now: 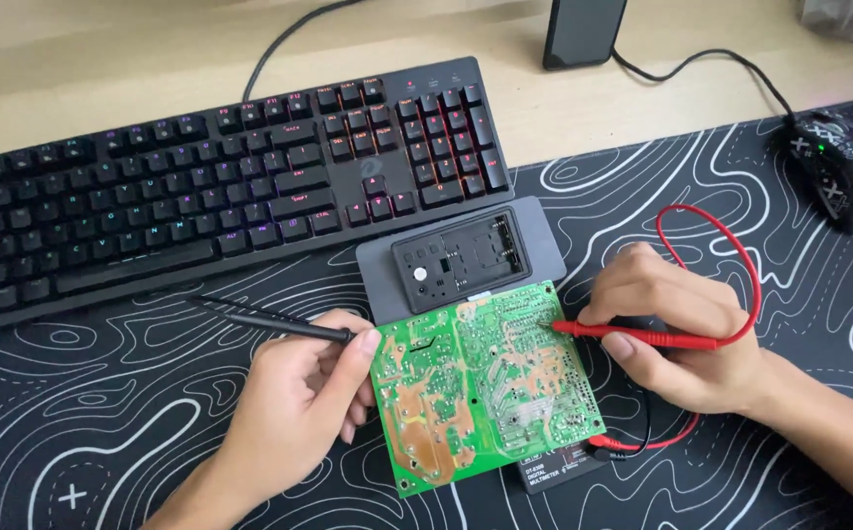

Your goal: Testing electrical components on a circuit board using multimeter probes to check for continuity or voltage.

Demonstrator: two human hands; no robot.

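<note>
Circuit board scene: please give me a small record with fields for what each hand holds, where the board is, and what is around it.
left hand: holds a black probe and steadies the left edge of the board
right hand: holds a red probe, tip on the board's upper right part
circuit board: green, solder side up, tilted, on the desk mat
meter: black, mostly hidden under the board
behind the board: grey case, open side up
around: keyboard, mouse
</note>
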